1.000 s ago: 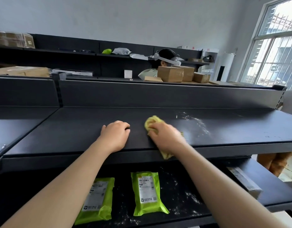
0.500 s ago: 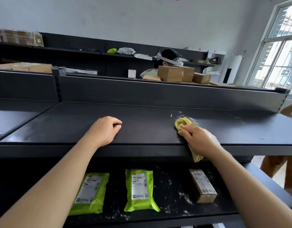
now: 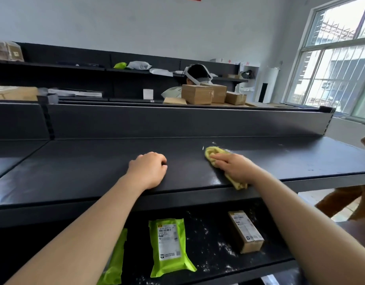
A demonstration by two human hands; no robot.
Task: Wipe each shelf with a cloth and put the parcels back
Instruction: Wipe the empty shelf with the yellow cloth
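A black shelf (image 3: 91, 167) stretches across in front of me. My right hand (image 3: 235, 167) presses a yellow cloth (image 3: 213, 152) onto it, beside a patch of white dust (image 3: 226, 150); the cloth's tail hangs over the front edge. My left hand (image 3: 148, 169) rests on the shelf near its front edge with fingers curled under, holding nothing. On the dusty shelf below lie two green parcels (image 3: 170, 246), the left one (image 3: 115, 262) partly hidden by my arm, and a brown box parcel (image 3: 246, 231).
Beyond the shelf's back panel (image 3: 177, 122) stand several cardboard boxes (image 3: 198, 94), and a person with a white head strap (image 3: 198, 76) is behind them. More shelving with parcels lines the far wall. A window (image 3: 337, 64) is at right.
My right hand slid the cloth rightward along the shelf from beside the left hand into the white dust. The left hand stayed where it was. The view shifted, showing the brown box below.
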